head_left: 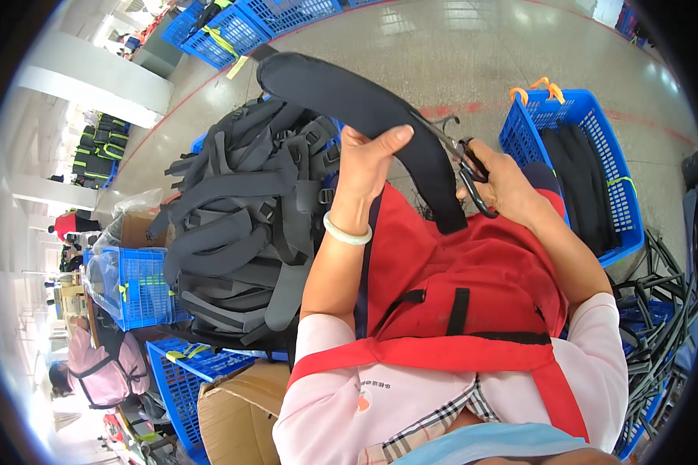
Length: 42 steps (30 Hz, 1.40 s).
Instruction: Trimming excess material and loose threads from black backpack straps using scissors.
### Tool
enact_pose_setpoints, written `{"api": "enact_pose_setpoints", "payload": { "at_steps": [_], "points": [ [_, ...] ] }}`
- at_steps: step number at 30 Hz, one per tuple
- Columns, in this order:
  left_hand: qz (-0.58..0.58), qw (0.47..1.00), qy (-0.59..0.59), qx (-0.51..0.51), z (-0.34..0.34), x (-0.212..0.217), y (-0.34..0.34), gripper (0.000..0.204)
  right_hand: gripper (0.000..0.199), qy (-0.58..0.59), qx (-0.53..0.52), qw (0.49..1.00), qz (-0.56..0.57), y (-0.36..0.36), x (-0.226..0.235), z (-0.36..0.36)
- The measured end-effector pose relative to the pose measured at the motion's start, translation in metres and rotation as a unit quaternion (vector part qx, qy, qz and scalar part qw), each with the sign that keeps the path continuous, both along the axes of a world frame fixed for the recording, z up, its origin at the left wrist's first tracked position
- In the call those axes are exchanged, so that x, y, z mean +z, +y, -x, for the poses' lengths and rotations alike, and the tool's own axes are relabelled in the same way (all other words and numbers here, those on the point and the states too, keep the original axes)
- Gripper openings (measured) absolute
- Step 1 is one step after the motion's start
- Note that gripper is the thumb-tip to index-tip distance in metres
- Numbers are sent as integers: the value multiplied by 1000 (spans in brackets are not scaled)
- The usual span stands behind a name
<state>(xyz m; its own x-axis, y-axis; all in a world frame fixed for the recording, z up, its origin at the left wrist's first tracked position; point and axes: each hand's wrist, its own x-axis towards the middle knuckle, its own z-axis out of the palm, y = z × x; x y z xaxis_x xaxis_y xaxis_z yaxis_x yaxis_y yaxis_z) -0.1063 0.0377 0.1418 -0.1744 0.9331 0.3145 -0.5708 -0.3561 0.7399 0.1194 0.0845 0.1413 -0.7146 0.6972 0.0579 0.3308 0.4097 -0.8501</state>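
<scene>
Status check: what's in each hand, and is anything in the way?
Left hand grips black padded strap, held up. Right hand holds scissors, blades at strap's edge. Nothing between them; grey strap pile sits left.

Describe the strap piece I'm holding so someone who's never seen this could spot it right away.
Start at the big heap of grey straps on the person's left. Just right of it, the left hand holds up one long, curved black padded strap, with scissors in the right hand at its edge. Unlike the heaped ones, it is lifted and alone.
</scene>
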Motion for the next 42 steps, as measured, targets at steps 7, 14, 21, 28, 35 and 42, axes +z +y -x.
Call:
{"api": "enact_pose_setpoints", "payload": {
  "at_steps": [7, 14, 21, 28, 35, 42],
  "points": [
    [66, 998, 13, -11, -3, -41, -15, 26, 50, -30, 18, 999, 27, -13, -23, -1],
    [98, 994, -11, -38, 1, -57, -24, 25, 54, -95, 31, 992, 83, -12, -46, -2],
    [99, 993, -5, -56, -3, -67, -31, 24, 50, -56, 30, 996, 67, -21, -36, -2],
    [75, 995, -48, -42, 6, -62, -27, 24, 47, -54, 0, 986, 159, -29, -45, -8],
    [98, 994, -11, -40, -6, -56, -31, 25, 53, -38, 14, 997, 61, -30, -40, -6],
    [113, 992, -24, -50, -9, -62, -33, 25, 54, -69, 32, 991, 114, -32, -41, -11]
  ]
}}
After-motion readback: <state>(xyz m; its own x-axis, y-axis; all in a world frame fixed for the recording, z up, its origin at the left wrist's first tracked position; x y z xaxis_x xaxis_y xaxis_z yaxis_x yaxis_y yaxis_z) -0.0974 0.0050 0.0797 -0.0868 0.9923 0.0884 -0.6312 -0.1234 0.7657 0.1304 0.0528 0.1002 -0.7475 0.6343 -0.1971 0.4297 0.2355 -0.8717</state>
